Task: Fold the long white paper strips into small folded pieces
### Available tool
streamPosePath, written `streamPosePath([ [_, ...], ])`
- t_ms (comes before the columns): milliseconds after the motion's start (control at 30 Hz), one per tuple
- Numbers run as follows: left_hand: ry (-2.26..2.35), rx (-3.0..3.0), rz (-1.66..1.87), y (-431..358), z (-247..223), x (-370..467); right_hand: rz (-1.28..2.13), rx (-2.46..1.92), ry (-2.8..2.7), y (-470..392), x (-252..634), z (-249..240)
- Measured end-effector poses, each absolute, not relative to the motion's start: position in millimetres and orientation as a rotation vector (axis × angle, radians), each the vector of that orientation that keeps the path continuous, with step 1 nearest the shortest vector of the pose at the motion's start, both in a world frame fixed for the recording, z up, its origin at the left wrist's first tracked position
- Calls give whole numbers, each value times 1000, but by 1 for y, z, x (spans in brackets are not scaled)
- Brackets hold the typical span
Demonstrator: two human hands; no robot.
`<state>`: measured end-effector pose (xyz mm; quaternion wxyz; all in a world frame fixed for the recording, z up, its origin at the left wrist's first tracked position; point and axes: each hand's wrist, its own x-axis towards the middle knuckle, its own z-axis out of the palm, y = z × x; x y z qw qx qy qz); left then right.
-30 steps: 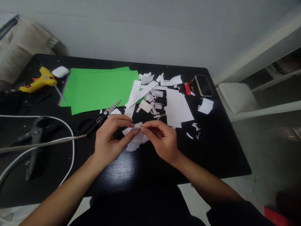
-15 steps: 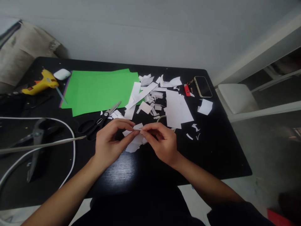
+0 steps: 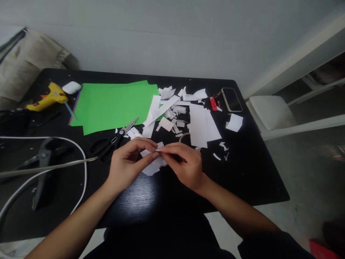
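Note:
Between the fingertips of my left hand (image 3: 128,160) and my right hand (image 3: 187,162) is a small piece of white paper (image 3: 158,149), mostly covered by the fingers. Both hands are closed in a pinch, their tips almost touching. Below them on the black table lie cut white paper pieces (image 3: 151,168). Black-handled scissors (image 3: 114,141) rest just beyond my left hand, blades slightly parted and pointing away to the right. Past my right hand are larger white paper sheets (image 3: 198,124) and a heap of white scraps (image 3: 172,114).
Green sheets (image 3: 115,106) cover the back left. A yellow glue gun (image 3: 50,97), a white case (image 3: 71,87), a white cable (image 3: 85,172) and a dark clamp-like tool (image 3: 43,169) lie left. A red lighter (image 3: 213,104) and a phone (image 3: 231,100) are at the back right.
The fingertips have drawn closer together over the paper, which now shows less between them. My left hand has shifted slightly right. The things on the table lie as before.

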<state>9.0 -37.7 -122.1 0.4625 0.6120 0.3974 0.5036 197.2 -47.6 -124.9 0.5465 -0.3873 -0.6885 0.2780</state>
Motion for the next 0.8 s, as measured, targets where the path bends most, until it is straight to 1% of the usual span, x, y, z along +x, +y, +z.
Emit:
streamPosePath([
  [267, 983, 1540, 1229, -36, -121, 9, 700, -909, -1610, -49, 197, -124],
  [333, 978, 1539, 1235, -36, -122, 8, 799, -948, -1555, -49, 196, -124],
  [467, 1011, 1534, 1204, -36, -126, 8, 1122, -1031, -1306, -48, 194, -126],
  [533, 1071, 1572, 1158, -37, -128, 8, 1209, -1059, -1210, -47, 194, -126],
  [667, 1175, 1671, 1107, -39, -128, 8, 1287, -1058, -1175, -45, 195, -124],
  [800, 1205, 1733, 1107, -41, -126, 10, 1251, -1067, -1237, -45, 196, -121],
])
